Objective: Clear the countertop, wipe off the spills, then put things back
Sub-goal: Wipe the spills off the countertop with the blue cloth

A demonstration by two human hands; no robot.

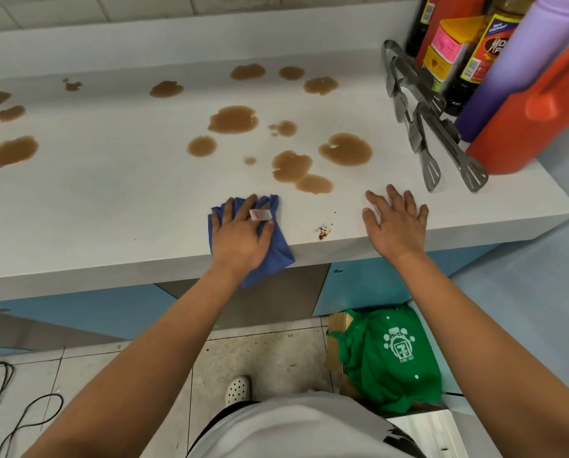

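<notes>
The white countertop (117,193) carries several brown liquid spills (233,119) across its middle and left, plus a small dark crumb stain (323,231) near the front edge. My left hand (241,238) presses flat on a blue cloth (278,252) at the front edge, and part of the cloth hangs over the edge. My right hand (393,223) rests flat on the bare counter to the right, fingers spread, holding nothing.
Two metal tongs (425,140) lie at the right. Behind them stand an orange jug (537,120), a purple bottle (521,71), sauce bottles (481,61) and yellow and pink boxes (448,44). A green bag (388,355) sits on the floor below; cables (8,411) lie at the left.
</notes>
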